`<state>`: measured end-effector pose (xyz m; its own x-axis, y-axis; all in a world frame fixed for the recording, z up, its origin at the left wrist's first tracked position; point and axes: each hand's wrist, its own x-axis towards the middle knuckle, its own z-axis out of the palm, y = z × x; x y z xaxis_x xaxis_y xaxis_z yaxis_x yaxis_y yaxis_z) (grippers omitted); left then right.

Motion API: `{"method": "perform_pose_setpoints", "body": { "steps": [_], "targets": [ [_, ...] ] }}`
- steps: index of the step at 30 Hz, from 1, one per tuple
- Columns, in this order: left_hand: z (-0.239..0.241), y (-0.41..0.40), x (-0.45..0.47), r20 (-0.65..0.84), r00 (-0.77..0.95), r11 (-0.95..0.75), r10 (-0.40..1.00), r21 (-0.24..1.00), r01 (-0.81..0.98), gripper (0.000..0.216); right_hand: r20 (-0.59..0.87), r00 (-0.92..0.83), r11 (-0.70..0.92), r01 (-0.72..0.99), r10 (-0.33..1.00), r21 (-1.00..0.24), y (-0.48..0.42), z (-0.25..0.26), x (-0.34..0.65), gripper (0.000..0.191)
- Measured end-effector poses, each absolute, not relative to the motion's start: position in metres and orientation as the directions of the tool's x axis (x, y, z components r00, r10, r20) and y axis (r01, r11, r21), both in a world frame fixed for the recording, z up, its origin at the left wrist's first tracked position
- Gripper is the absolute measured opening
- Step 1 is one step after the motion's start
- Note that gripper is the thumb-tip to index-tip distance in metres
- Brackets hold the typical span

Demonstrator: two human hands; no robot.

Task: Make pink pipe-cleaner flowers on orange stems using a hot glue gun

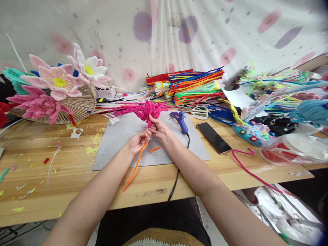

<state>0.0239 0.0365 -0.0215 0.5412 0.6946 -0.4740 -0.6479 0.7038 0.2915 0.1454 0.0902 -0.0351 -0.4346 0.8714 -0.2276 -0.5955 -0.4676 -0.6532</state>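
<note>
A magenta pipe-cleaner flower (148, 110) is held upright over the grey cutting mat (110, 150). My right hand (159, 128) is closed on its base and short stem, thumb uppermost. Just below and to the left, my left hand (138, 141) pinches an orange pipe cleaner (134, 171) against the bottom of the stem. The long end of that pipe cleaner hangs down toward the table's front edge. Whether it wraps around the stem is hidden by my fingers. A short orange piece (155, 149) lies on the mat beneath my hands.
A blue glue gun (180, 120) lies on the mat's right side, its black cord running off the front edge. Scissors (200, 112), a phone (214, 137) and a magenta pipe cleaner (249, 171) are to the right. Bundled pipe cleaners (196, 85) stand behind; finished flowers (57, 82) sit left.
</note>
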Motion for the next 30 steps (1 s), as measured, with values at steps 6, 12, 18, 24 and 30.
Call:
{"method": "perform_pose_setpoints", "body": {
  "steps": [6,12,18,24,30],
  "targets": [
    [-0.028,0.033,0.019,-0.431,0.591,0.709,0.681,0.189,-0.679,0.024,-0.241,-0.566,-0.581,-0.558,0.789,-0.593,0.084,-0.031,0.149,0.030],
    [-0.026,0.029,0.021,-0.394,0.612,0.704,0.686,0.149,-0.694,0.024,-0.243,-0.535,-0.548,-0.538,0.809,-0.640,0.084,-0.031,0.145,0.035],
    [-0.024,0.036,0.027,-0.397,0.455,0.603,0.797,0.485,-0.633,0.035,-0.261,-0.448,-0.472,-0.467,0.855,-0.748,0.086,-0.035,0.138,0.038],
    [-0.028,0.047,0.020,-0.293,0.143,0.321,0.945,0.751,-0.577,0.014,-0.209,-0.454,-0.416,-0.425,0.866,-0.804,0.081,-0.034,0.132,0.036],
    [-0.019,0.046,0.013,-0.311,0.371,0.477,0.875,0.424,-0.770,0.027,-0.184,-0.525,-0.487,-0.526,0.831,-0.697,0.078,-0.030,0.127,0.025]
  ]
}}
